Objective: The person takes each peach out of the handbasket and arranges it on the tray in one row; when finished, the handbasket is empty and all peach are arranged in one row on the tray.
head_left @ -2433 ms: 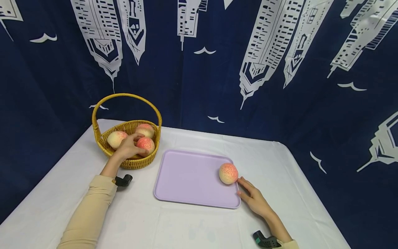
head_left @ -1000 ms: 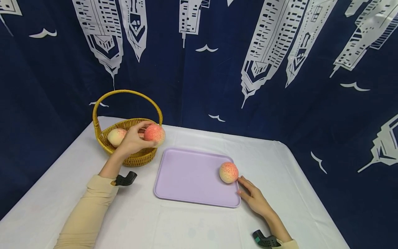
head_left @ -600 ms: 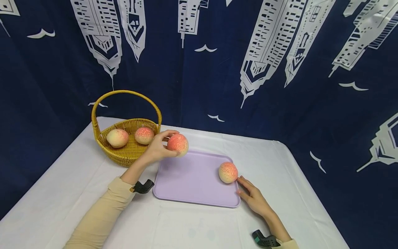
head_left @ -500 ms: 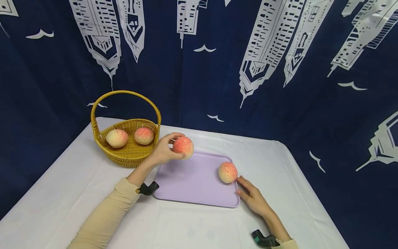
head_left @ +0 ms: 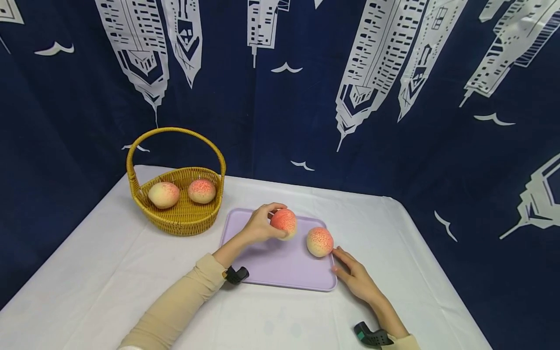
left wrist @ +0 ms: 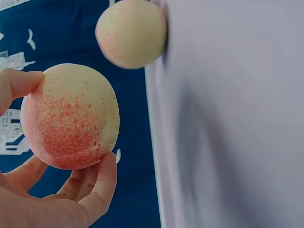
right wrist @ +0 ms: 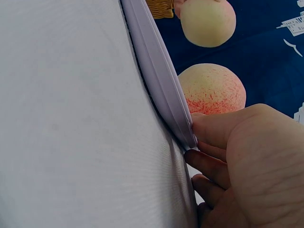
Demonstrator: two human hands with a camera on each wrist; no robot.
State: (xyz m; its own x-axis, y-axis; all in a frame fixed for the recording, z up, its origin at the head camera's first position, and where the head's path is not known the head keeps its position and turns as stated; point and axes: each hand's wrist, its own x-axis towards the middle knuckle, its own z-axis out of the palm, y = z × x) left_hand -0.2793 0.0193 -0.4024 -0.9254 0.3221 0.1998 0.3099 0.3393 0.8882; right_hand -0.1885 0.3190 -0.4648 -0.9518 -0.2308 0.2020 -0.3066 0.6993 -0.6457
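Observation:
My left hand [head_left: 261, 225] holds a peach [head_left: 284, 224] above the lilac tray [head_left: 280, 265]. In the left wrist view the thumb and fingers grip this peach [left wrist: 70, 116] from opposite sides. A second peach [head_left: 320, 242] rests on the tray near its right edge. My right hand [head_left: 359, 279] lies at that edge with its fingers extended, thumb and fingertips touching the rim [right wrist: 164, 80] in the right wrist view. Two more peaches, one on the left [head_left: 164, 195] and one on the right [head_left: 202, 191], sit in the wicker basket [head_left: 185, 226].
The basket stands at the back left of the table, its tall handle [head_left: 175, 129] arching over it. A white cloth [head_left: 280, 321] covers the table. Behind hangs a dark blue curtain [head_left: 280, 121] printed with white buildings.
My left hand has taken a peach out of the basket and carried it right, over the tray. It is now lower and closer to the other peach. The right hand has stayed at the tray's edge.

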